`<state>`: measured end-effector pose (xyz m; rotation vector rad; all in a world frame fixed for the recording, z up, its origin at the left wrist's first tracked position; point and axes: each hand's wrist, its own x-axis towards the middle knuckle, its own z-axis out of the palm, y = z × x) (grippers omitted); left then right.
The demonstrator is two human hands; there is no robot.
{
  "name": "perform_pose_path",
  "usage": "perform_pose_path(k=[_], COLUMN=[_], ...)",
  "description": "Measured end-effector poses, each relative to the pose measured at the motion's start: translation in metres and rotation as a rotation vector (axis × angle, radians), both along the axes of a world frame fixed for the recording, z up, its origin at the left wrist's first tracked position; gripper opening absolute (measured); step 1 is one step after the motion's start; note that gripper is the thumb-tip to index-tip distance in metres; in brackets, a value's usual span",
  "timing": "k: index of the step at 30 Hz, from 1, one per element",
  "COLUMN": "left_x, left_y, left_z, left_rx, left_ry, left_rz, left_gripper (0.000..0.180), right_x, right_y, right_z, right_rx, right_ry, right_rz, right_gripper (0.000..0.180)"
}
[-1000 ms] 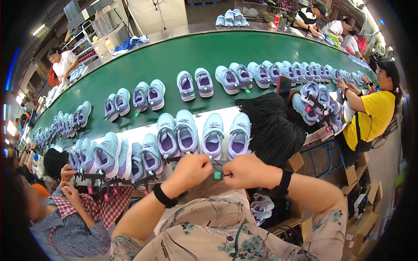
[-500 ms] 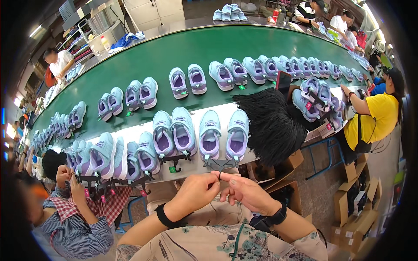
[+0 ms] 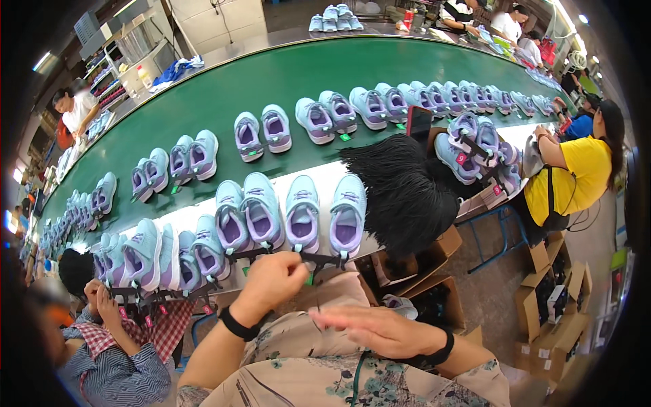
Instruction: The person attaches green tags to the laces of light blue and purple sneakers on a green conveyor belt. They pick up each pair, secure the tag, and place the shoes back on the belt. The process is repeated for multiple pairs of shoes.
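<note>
My left hand (image 3: 274,283) is closed, fingers curled, at the table's near edge; whatever is in them is hidden. It is beside a black plastic shoe hanger (image 3: 324,258) with a green tag (image 3: 310,277), attached at the heels of a light-blue and lilac shoe pair: a left shoe (image 3: 302,210) and a right shoe (image 3: 348,210). Lower and to the right, my right hand (image 3: 380,330) is held palm-down, fingers stretched out and slightly blurred, touching no shoe. Left of that pair stands another pair (image 3: 261,207) on a black hanger.
A large bundle of thin black strands (image 3: 407,190) lies on the white ledge at right, near more shoes (image 3: 468,152). Shoe pairs line the green conveyor belt (image 3: 271,78). Co-workers sit at left (image 3: 122,353) and right (image 3: 576,169). Open cardboard boxes (image 3: 434,298) stand below.
My hands have come apart: the left moved left and up toward the hanger, the right drew back and down with fingers straightened. The view has shifted, so shoes appear further left.
</note>
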<state>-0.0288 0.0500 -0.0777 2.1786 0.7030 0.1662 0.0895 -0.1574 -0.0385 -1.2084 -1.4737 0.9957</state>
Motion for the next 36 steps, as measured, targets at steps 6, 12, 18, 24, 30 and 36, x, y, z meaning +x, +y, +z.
perform_pose_path(k=[6, 12, 18, 24, 30, 36], left_x=[0.033, 0.070, 0.080, -0.007, -0.125, -0.160], left_y=[-0.008, -0.008, 0.078, 0.188, 0.319, 0.400], left_z=[0.028, -0.030, 0.077, 0.175, 0.144, 0.121], left_rx=[0.735, 0.634, 0.246, 0.133, 0.430, 0.652], left_ry=[-0.288, -0.130, -0.062, 0.007, 0.046, 0.022], left_rz=[-0.223, -0.351, -0.342, 0.062, 0.458, 0.548], left_gripper=[0.020, 0.030, 0.046, 0.034, 0.033, 0.040], right_x=[0.089, 0.117, 0.104, 0.066, 0.025, -0.006], right_y=[0.030, 0.045, 0.053, 0.057, 0.083, 0.098], right_z=[-0.038, -0.064, -0.043, -0.022, -0.022, -0.047], right_rx=[0.076, 0.131, 0.273, 0.333, 0.186, -0.484], right_ry=[-1.255, -1.407, -1.378, -1.130, -0.546, 0.256], right_rz=[-0.618, -0.567, -0.544, -0.397, -0.050, 0.050], right_gripper=[0.009, 0.005, 0.003, 0.008, 0.009, 0.010])
